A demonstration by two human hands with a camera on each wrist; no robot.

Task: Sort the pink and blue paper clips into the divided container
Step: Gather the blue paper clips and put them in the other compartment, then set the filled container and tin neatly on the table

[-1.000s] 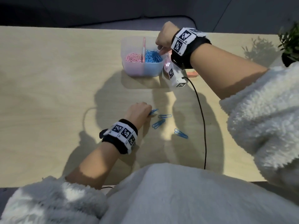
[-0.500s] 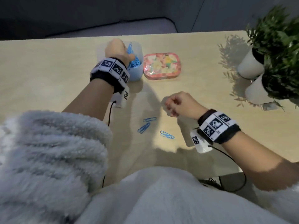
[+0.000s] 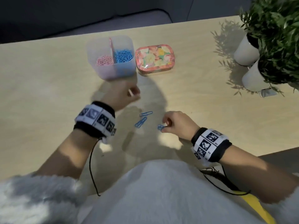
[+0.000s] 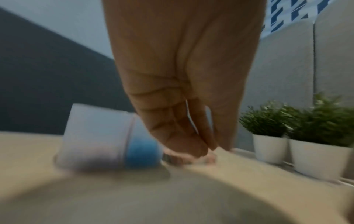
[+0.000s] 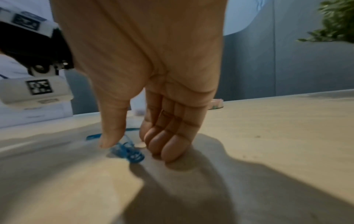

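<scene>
The translucent divided container (image 3: 103, 46) stands at the back of the table, pink clips (image 3: 104, 59) in its left half and blue clips (image 3: 123, 55) in its right half. In the blurred left wrist view the container (image 4: 95, 136) shows behind the fingers. My left hand (image 3: 129, 94) hovers just in front of it, fingers loosely bunched (image 4: 206, 148), holding nothing I can see. Two blue clips (image 3: 146, 113) (image 3: 140, 122) lie loose between my hands. My right hand (image 3: 163, 126) is down on the table and pinches a third blue clip (image 3: 160, 126) (image 5: 126, 151) between thumb and forefinger (image 5: 124, 141).
A floral tin (image 3: 154, 58) sits right of the container. Two white pots with green plants (image 3: 246, 52) (image 3: 255, 78) stand at the far right. A black cable (image 3: 92, 167) hangs from my left wrist. The table's front edge runs close under my right forearm.
My left hand has drawn back from the container toward the loose clips. My right hand has dropped to the table and taken hold of the nearest blue clip.
</scene>
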